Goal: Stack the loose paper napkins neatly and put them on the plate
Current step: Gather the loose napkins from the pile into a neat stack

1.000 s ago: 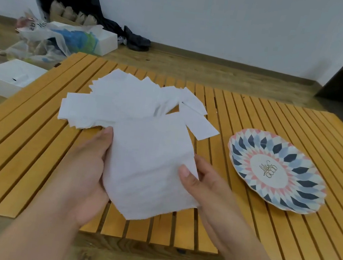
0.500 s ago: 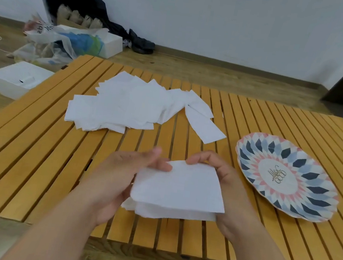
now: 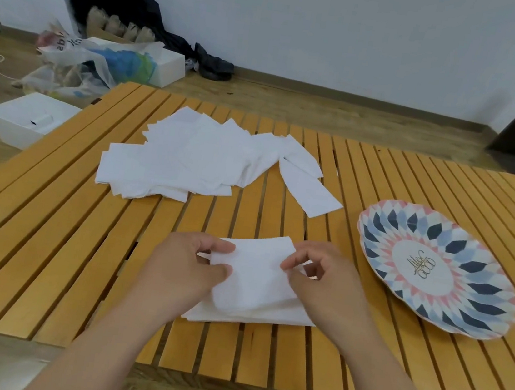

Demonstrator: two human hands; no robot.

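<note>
White tissue, thin and limp, is what both hands are working: a folded napkin [image 3: 255,279] lies between them on the slatted table [image 3: 46,249], near its front edge. The left hand [image 3: 187,270] pinches the napkin's left edge, thumb on top and fingertips [image 3: 226,248] curled over the far corner. The right hand [image 3: 329,289] pinches the right edge between thumb and forefinger, its other fingers loosely curled just above the paper. Under the top fold a lower layer sticks out below and to the left of the left thumb, so the edges do not yet line up.

The likely trouble is skew: paper this soft slides on itself, and if either pinch lets go before the layers are squared, the fold could spring open or set crooked. A tug from both sides at once could also tear it (it looks flimsy).

Beyond the fingertips, well apart, the rest of the napkins [image 3: 195,160] lie in a loose fanned heap, corners pointing every way. To the right of the right hand sits the patterned plate [image 3: 376,230], with nothing on it.
</note>
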